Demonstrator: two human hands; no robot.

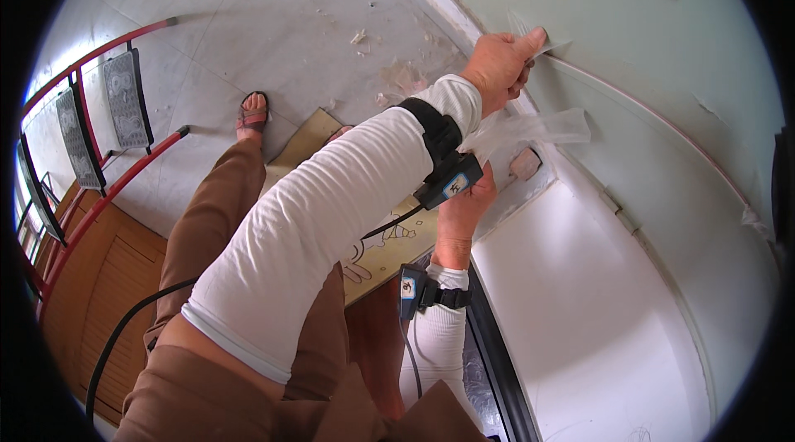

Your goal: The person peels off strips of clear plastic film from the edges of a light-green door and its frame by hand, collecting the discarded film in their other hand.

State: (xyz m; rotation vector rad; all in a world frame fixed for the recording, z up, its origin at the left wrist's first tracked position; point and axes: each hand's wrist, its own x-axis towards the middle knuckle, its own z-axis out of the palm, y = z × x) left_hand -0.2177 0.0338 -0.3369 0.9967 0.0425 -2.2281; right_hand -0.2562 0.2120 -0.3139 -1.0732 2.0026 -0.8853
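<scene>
My left hand (502, 69) reaches across to the pale green wall (627, 13). Its thumb and fingers pinch a piece of thin translucent plastic film (556, 48) at a narrow pinkish-white strip (646, 103) running along the wall. Below it, my right hand (467, 206) is raised beside the wall's base, its fingers partly hidden by the device on my left wrist. A gathered length of clear plastic film (546, 127) extends from above the right fingers toward the wall; whether those fingers grip it is hidden.
A red-railed stepladder (127, 97) stands at the left, near a brown wooden door (118, 255). Plastic scraps (404, 76) litter the grey floor. A cartoon-printed mat (366, 255) lies beneath my arms. A pinkish block (525, 163) sits in the corner by a white panel (577, 299).
</scene>
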